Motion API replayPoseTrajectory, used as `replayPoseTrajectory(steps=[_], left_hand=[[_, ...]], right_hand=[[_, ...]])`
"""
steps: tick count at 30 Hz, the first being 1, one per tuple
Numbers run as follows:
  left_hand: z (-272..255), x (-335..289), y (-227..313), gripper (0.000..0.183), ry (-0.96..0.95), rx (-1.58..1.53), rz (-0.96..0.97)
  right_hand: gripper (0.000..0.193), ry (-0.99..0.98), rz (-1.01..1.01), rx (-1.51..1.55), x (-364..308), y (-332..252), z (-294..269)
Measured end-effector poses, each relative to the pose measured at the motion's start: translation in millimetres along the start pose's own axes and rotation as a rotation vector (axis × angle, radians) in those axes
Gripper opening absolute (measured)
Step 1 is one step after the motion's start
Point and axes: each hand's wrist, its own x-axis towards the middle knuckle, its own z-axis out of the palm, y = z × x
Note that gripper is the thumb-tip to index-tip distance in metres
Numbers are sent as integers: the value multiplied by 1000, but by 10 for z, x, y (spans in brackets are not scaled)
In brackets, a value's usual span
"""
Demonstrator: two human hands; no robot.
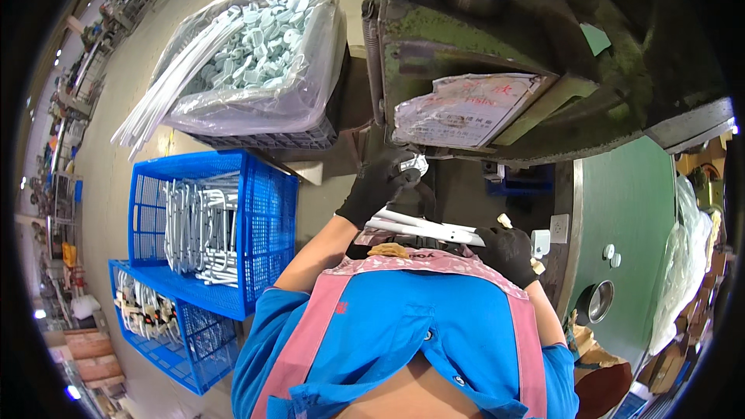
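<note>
My left hand [379, 186], in a black glove, is closed on a small pale plastic piece [415, 164] just below the green machine's front. My right hand [506, 253], also in a black glove, is closed around white tubes [427, 229] that lie across in front of my apron. Cream end pieces [537, 265] and a white plate-like piece [540, 243] stick out beside the right hand. How its fingers wrap the tubes is partly hidden.
A green press-like machine [466, 46] stands ahead. At left are a plastic-lined crate [256, 109] of pale plastic parts with long white strips, and blue baskets [268, 240] of bent white tubes. On the right, a green table [621, 209] carries a round metal dish [597, 301].
</note>
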Motion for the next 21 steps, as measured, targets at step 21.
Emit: replayPoseTrajectory(steps=[21], left_hand=[[-175,120,-22,47,-234,656,91]], right_hand=[[31,94,-311,-29,641,44,-112]])
